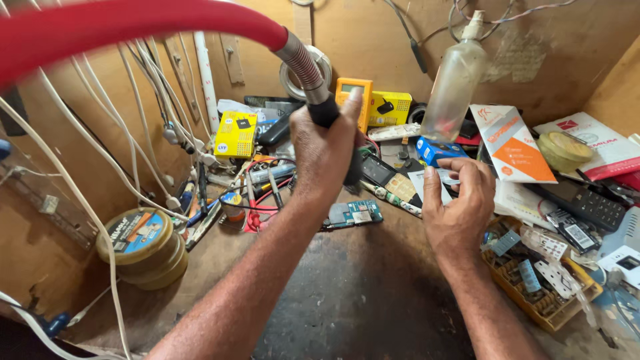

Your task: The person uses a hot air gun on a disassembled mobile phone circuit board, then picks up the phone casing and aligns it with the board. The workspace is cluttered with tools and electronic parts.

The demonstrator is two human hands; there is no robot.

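Observation:
My left hand is wrapped around the black handle of a hot-air tool, its ribbed metal neck joined to a thick red hose that arcs up to the left. The handle points down toward a phone circuit board lying on the dark bench. My right hand is just right of it, fingers pinched on a small pale flat part, which is too small to identify.
Round tins stand at the left among white cables. A yellow meter, yellow boxes, a clear spray bottle, phones and a yellow parts tray crowd the back and right.

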